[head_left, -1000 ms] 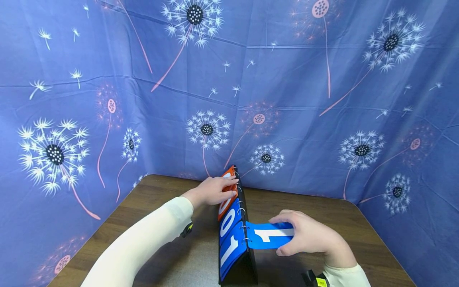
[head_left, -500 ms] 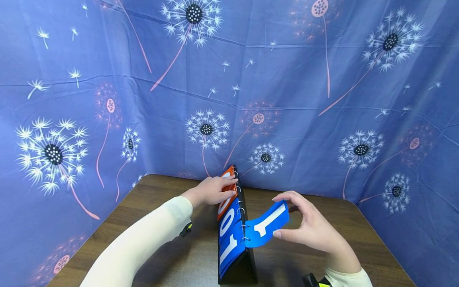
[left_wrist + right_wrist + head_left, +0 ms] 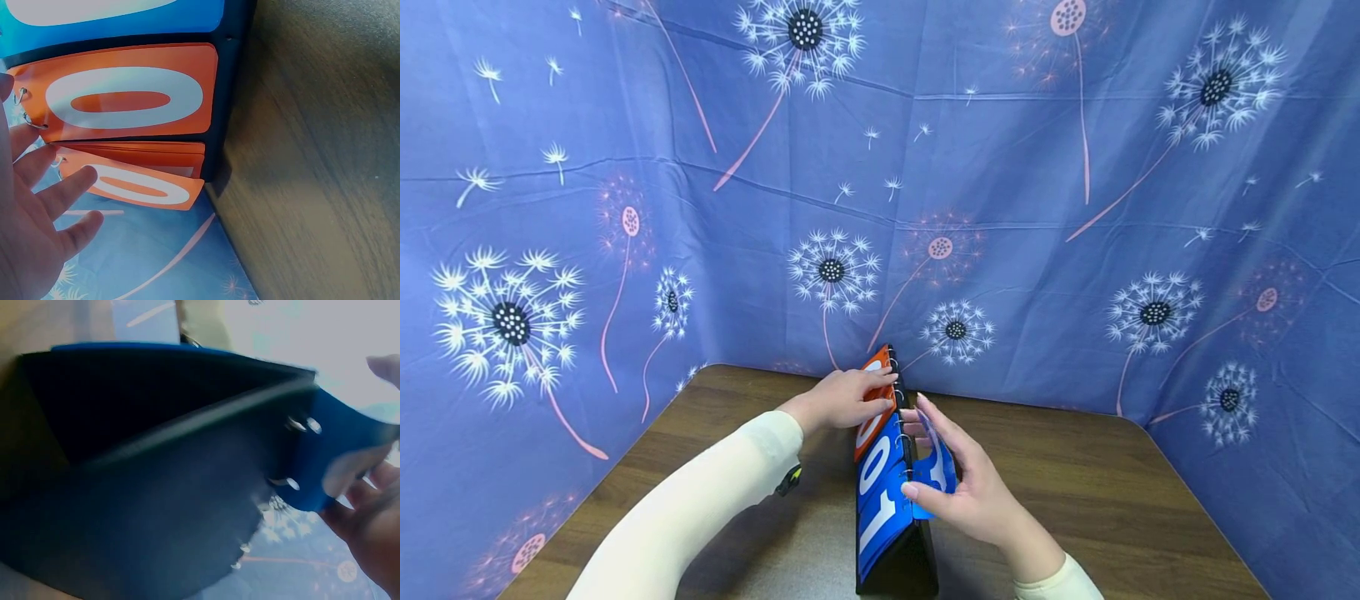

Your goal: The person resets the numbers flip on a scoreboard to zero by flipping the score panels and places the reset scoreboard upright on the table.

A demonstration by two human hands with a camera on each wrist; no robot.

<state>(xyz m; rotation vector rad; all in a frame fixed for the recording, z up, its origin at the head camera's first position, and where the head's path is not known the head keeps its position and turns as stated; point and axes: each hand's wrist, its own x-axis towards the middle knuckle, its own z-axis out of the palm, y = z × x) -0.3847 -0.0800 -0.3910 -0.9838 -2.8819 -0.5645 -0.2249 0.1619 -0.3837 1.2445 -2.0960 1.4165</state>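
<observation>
A black tabletop flip scoreboard stands like a tent on the table, its number cards hung on rings along the top. My left hand rests on its far end, fingers spread over the rings and an orange card marked 0; a second orange 0 card tilts outward under the fingertips. In my right hand is a blue number card, bent between thumb and fingers beside the ridge. On the left slope lie a blue 0 card and a blue 1 card.
The wooden table extends to both sides of the scoreboard. Behind it and at the sides hangs a blue dandelion-print cloth. The right wrist view is partly blurred.
My right hand has lifted the blue 1 card from the right side and moved it left to the ridge, bending it. The left hand stays in place.
</observation>
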